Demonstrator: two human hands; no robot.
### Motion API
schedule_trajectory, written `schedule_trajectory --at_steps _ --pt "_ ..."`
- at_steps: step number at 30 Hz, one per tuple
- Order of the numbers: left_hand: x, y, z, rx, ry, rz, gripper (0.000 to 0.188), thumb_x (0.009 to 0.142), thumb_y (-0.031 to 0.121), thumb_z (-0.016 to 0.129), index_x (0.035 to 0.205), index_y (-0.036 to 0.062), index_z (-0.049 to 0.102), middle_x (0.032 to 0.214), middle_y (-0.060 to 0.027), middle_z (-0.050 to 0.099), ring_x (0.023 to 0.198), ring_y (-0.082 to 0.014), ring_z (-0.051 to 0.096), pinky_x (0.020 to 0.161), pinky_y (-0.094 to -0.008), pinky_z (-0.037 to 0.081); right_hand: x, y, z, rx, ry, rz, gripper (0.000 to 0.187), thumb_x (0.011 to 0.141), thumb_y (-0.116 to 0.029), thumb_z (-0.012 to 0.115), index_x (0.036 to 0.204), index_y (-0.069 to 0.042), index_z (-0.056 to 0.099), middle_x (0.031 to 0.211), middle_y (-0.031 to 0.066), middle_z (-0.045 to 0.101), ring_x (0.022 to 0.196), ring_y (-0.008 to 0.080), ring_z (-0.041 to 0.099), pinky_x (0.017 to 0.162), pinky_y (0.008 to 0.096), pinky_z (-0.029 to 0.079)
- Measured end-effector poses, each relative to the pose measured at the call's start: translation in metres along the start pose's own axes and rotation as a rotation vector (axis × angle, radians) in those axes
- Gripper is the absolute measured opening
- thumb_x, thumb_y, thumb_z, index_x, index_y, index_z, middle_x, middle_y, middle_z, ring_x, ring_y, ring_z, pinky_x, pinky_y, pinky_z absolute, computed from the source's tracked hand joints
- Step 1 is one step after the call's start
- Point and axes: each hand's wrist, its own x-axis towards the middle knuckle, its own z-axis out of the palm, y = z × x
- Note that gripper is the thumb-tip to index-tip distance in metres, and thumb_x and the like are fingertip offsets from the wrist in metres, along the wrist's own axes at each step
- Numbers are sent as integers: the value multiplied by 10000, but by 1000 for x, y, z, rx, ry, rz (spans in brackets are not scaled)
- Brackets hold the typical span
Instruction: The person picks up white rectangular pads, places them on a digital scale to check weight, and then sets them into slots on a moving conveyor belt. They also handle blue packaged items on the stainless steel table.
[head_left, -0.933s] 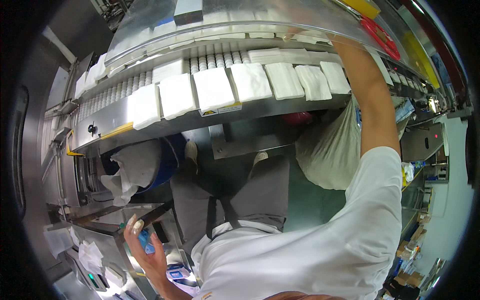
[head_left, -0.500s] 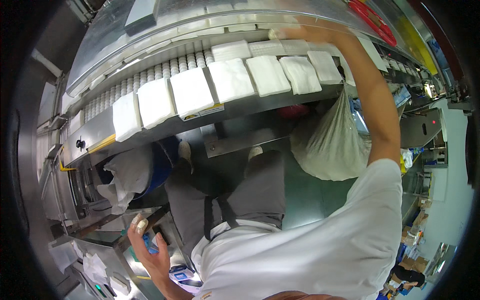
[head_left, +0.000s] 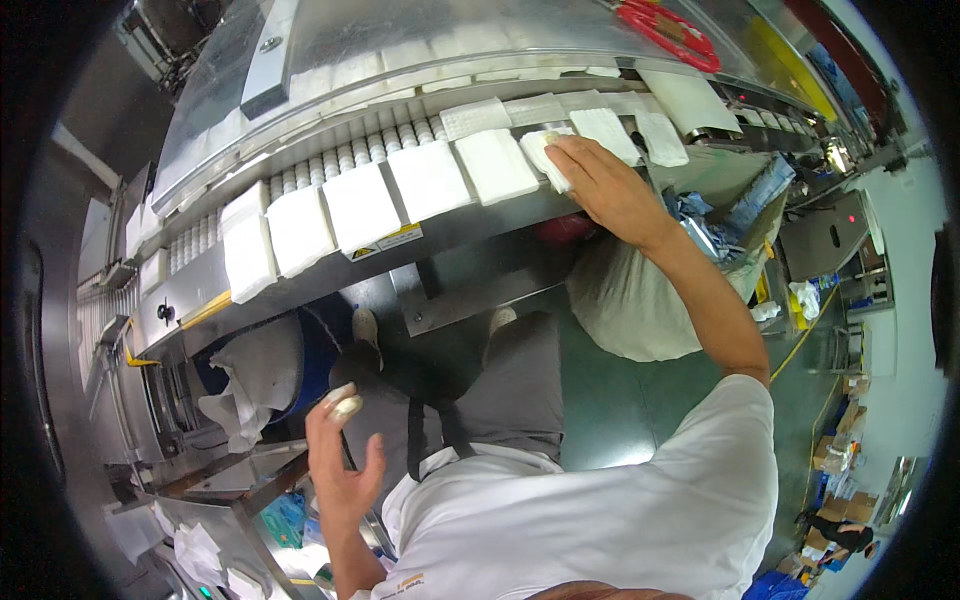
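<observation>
My right hand (head_left: 605, 188) is over the front ledge of the machine, its fingers pressed together on a folded white tissue stack (head_left: 537, 158). Its thumb is hidden. To the left along the ledge lie more flat white stacks, the closest a smooth tissue stack (head_left: 497, 167). Just beyond my fingers, a dimpled tissue stack (head_left: 603, 132) lies at an angle. My left hand (head_left: 345, 460) hovers empty in front of my left thigh, thumb and fingers apart. Pale coverings wrap some fingertips on both hands.
White rollers (head_left: 330, 165) run behind the ledge under a clear cover (head_left: 400, 45). Below the ledge hang a pale cloth sack (head_left: 640, 310) at right and a blue bin (head_left: 318, 340) at left. A red coiled item (head_left: 670, 35) rests on the cover.
My right hand has come back from the far side of the rollers to a stack on the ledge. My left hand has risen and moved right. The whole view has shifted slightly.
</observation>
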Motion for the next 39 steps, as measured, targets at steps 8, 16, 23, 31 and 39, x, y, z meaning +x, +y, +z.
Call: schedule_trajectory --at_steps 8,16,23,31,39 --pt "66 43 83 -880 -287 63 703 962 186 678 1532 -17 319 1473 -235 514 1376 -345 516 1182 -453 368 -35 -54 -58 1277 138 747 350 1018 -58 527 1361 11 555 1214 99 688 1069 158 670 956 331 541" --pt "77 72 128 -963 -387 -135 654 1066 506 524 1469 1 414 1310 -97 566 1195 -151 539 1037 -296 429 -62 -159 -61 1911 -33 976 331 1074 -223 535 1345 -36 559 1127 28 649 945 83 630 775 237 529" --pt "47 70 131 -948 -197 -222 395 1082 354 564 1318 43 507 1137 -38 611 1012 -91 569 891 -253 480 -74 -197 -47 1725 1 854 325 1049 -108 550 1359 -23 507 1206 50 610 1098 113 584 966 299 496" --pt "34 56 119 -1134 -195 -307 300 977 154 733 1194 12 582 1094 -55 667 979 -113 642 854 -283 541 -72 -207 -55 1652 -48 687 382 995 9 511 1374 -29 484 1204 65 591 1108 115 561 987 298 470" --pt "28 43 108 -910 -53 -267 258 893 47 799 1068 16 612 988 -61 704 872 -110 669 763 -267 561 -78 -224 -28 1599 88 836 381 951 61 623 1320 10 545 1186 95 679 1078 136 656 936 292 537"
